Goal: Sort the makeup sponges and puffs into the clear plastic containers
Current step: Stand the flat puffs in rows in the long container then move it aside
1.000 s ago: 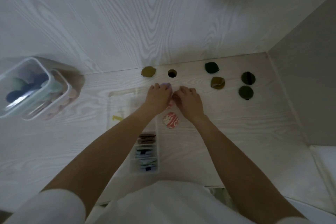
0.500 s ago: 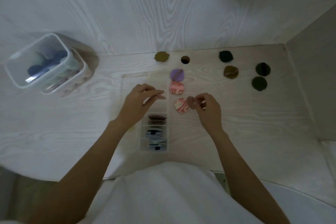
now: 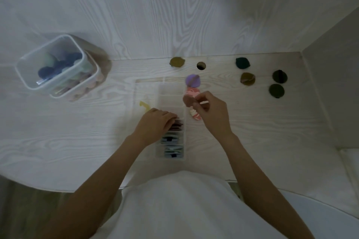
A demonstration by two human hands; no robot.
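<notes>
pinching a brown puff (image 3: 187, 101), the right hand (image 3: 211, 114) hovered just right of the divided tray (image 3: 172, 91), nearer than the left hand (image 3: 155, 125) resting on it, fingers loosely curled.

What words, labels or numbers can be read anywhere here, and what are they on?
None: no writing shows.
The tall clear container, the divided organizer and the puffs, such as the purple puff, bear no label that can be made out.
The picture is dim and soft.
</notes>
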